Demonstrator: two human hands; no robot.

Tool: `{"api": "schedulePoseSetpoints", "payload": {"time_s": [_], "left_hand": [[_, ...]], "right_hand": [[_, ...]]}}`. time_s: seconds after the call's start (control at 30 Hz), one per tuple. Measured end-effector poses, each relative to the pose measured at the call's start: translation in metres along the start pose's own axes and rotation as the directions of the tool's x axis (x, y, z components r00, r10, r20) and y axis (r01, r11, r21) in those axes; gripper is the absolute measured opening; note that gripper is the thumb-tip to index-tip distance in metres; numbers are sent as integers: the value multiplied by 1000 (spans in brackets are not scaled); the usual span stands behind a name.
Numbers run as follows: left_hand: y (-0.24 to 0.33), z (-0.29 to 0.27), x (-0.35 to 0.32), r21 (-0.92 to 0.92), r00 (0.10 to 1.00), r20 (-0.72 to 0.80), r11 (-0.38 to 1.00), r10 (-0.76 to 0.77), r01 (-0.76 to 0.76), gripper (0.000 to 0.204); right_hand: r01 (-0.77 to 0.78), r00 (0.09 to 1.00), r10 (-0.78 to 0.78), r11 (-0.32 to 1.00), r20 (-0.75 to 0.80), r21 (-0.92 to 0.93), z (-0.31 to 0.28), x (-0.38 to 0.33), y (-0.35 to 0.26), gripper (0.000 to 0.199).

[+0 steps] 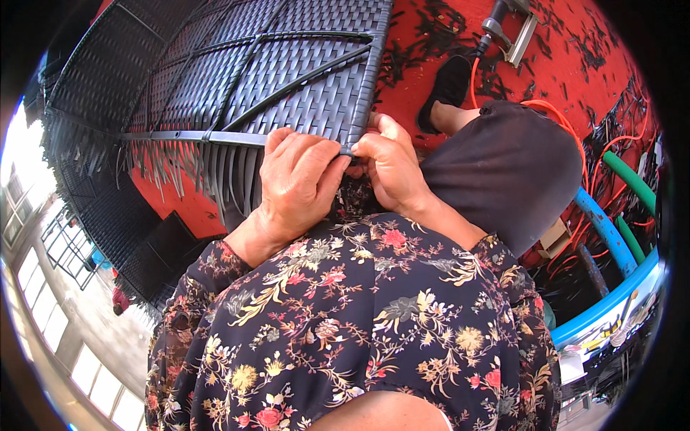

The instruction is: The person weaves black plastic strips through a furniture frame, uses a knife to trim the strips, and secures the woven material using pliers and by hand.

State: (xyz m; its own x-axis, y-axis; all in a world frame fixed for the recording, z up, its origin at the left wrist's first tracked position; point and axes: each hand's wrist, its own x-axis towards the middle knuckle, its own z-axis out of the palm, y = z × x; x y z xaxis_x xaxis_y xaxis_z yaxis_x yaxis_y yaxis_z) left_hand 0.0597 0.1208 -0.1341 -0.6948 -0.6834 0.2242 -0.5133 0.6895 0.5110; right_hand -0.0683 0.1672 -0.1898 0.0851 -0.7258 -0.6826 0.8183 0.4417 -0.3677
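Note:
A dark woven wicker panel [302, 93] on a metal frame leans across my lap. Both my hands are at its near right corner. My left hand [293, 172] lies over the frame bar [194, 136], its fingers bent and its thumb pressed toward the corner. My right hand [392, 161] pinches at the same corner, thumb and forefinger close together. Whatever dark strip end lies between the fingertips is mostly hidden. Loose flat strips [233, 172] hang below the bar, left of my left hand.
A staple gun [507, 29] with an orange hose [474, 82] lies on the red floor [553, 43] among black scraps. More woven furniture [108, 79] stands at the left. On the right are a blue-rimmed table [611, 302], blue and green tubes and a small cardboard box [555, 237].

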Motion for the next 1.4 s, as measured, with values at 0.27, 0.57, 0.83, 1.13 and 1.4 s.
{"api": "schedulePoseSetpoints", "payload": {"time_s": [0.27, 0.57, 0.83, 1.13, 1.4], "left_hand": [[-3, 7, -3, -36, 999, -15, 999, 33, -34, 18], [1, -2, 1, -62, 996, 82, 998, 20, -15, 14], [3, -4, 6, -39, 985, 170, 999, 6, 1, 10], [2, -11, 10, -47, 966, 258, 999, -2, 15, 8], [3, -19, 13, -42, 947, 317, 996, -58, 75, 9]], "right_hand": [[13, 999, -15, 998, 39, 56, -3, -3, 0, 38], [0, 999, -1, 1000, 50, 16, -1, -9, 0, 41], [16, 997, -14, 1000, 81, -21, -3, -9, 3, 40], [39, 997, -43, 996, 56, 83, 0, -12, 14, 47], [58, 997, -62, 995, 53, 83, 2, -15, 19, 49]]}}
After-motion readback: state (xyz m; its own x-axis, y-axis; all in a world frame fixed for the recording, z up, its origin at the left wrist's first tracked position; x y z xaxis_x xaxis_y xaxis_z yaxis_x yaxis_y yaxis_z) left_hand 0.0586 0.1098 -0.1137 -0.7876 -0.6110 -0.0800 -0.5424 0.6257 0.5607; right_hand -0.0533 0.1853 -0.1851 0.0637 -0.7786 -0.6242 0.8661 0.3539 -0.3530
